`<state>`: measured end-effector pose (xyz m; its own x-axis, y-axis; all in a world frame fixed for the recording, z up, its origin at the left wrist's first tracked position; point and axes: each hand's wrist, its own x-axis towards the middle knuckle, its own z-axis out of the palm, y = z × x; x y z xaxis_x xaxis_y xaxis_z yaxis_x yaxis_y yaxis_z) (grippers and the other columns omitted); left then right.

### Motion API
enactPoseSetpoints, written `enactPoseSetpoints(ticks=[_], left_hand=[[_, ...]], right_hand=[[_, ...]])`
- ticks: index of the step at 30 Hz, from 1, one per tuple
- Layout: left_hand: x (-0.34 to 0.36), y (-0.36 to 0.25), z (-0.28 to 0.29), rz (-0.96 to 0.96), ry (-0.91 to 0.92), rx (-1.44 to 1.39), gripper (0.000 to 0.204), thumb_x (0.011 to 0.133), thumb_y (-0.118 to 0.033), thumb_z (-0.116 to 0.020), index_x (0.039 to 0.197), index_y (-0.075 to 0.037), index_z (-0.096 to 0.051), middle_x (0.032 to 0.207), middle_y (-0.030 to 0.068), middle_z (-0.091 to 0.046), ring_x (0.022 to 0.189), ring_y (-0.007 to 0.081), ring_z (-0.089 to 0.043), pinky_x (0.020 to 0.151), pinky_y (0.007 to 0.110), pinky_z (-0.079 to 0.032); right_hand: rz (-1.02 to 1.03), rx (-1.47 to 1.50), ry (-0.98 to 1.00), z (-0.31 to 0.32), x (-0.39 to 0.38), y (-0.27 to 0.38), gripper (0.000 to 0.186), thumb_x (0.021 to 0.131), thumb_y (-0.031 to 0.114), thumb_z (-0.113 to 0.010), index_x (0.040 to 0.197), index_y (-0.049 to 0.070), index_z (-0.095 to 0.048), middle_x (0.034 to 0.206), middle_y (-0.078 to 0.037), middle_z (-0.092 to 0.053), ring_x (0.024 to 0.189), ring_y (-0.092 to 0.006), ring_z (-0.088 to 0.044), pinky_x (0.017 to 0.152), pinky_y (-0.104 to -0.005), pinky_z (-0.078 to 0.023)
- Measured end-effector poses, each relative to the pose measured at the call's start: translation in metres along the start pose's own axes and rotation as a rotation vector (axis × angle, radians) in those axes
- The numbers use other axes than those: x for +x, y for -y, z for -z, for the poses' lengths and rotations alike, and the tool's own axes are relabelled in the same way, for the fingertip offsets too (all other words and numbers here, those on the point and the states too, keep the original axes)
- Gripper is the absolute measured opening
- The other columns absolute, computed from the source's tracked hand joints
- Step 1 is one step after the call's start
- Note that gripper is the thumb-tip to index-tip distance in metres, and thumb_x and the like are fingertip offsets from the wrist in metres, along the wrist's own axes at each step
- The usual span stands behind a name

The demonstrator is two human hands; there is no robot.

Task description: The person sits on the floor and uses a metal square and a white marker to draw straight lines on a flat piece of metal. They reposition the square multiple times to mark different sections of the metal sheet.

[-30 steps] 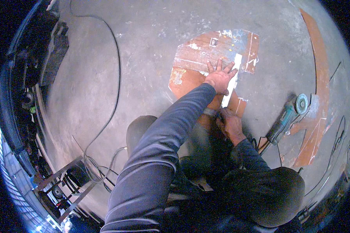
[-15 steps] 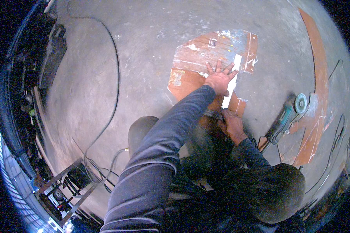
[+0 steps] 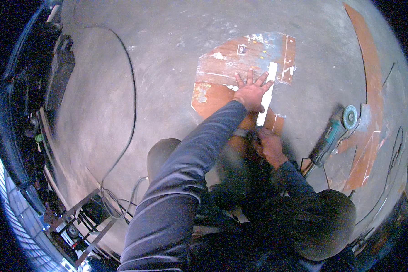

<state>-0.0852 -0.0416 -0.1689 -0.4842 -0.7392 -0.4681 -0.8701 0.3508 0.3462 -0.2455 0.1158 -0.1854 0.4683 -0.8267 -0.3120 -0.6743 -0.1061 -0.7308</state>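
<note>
A rust-brown metal sheet (image 3: 217,97) with worn white and blue paint lies flat on the floor. Across its right part runs a long narrow white flat strip (image 3: 271,72). My left hand (image 3: 251,94) presses down on the sheet with fingers spread, its thumb side against the strip. At the strip's near end is my right hand (image 3: 271,147), its fingers curled together. Whatever they grip is hidden. Left of those fingers, close to the sheet's near edge, shows a short grey flat piece (image 3: 243,133) whose kind I cannot make out.
An angle grinder (image 3: 333,136) with a round disc rests on the floor to the right. Beyond it stretches a long brown metal offcut (image 3: 371,90). A dark hose (image 3: 133,86) curves along the left, near a metal frame (image 3: 84,206). My knees flank the work.
The whole view has shifted slightly, so the sheet sits a little further left. My left hand stays spread on it; my right hand remains at the strip's near end, its fingers slightly changed.
</note>
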Motion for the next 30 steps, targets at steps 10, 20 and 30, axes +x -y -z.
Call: enactPoseSetpoints(ticks=[10, 20, 30], left_hand=[[0.001, 0.002, -0.003, -0.011, -0.031, -0.013, 0.112, 0.067, -0.039, -0.087, 0.16, -0.024, -0.025, 0.171, 0.0061, -0.01, 0.15, 0.0572, -0.006, 0.105, 0.088, -0.006], [0.001, 0.003, -0.007, -0.009, -0.056, -0.001, 0.113, 0.068, -0.04, -0.089, 0.16, -0.022, -0.025, 0.17, 0.0057, -0.012, 0.149, 0.0584, -0.008, 0.104, 0.088, -0.009], [0.002, 0.004, -0.007, -0.029, -0.051, 0.022, 0.111, 0.07, -0.044, -0.087, 0.16, -0.025, -0.025, 0.171, 0.0041, -0.01, 0.149, 0.0568, -0.011, 0.105, 0.087, -0.01]], right_hand=[[0.028, -0.049, -0.052, -0.004, -0.004, -0.004, 0.05, 0.083, 0.017, -0.071, 0.129, 0.006, -0.06, 0.126, -0.02, -0.064, 0.118, -0.0393, -0.061, 0.099, -0.047, -0.051], [0.026, -0.061, -0.081, -0.008, -0.003, -0.003, 0.044, 0.084, 0.021, -0.069, 0.124, 0.006, -0.062, 0.121, -0.019, -0.065, 0.113, -0.0399, -0.063, 0.097, -0.0484, -0.052], [0.075, -0.084, -0.105, -0.011, -0.002, -0.008, 0.035, 0.09, 0.02, -0.063, 0.123, 0.008, -0.063, 0.111, -0.019, -0.068, 0.099, -0.0405, -0.067, 0.086, -0.0489, -0.055]])
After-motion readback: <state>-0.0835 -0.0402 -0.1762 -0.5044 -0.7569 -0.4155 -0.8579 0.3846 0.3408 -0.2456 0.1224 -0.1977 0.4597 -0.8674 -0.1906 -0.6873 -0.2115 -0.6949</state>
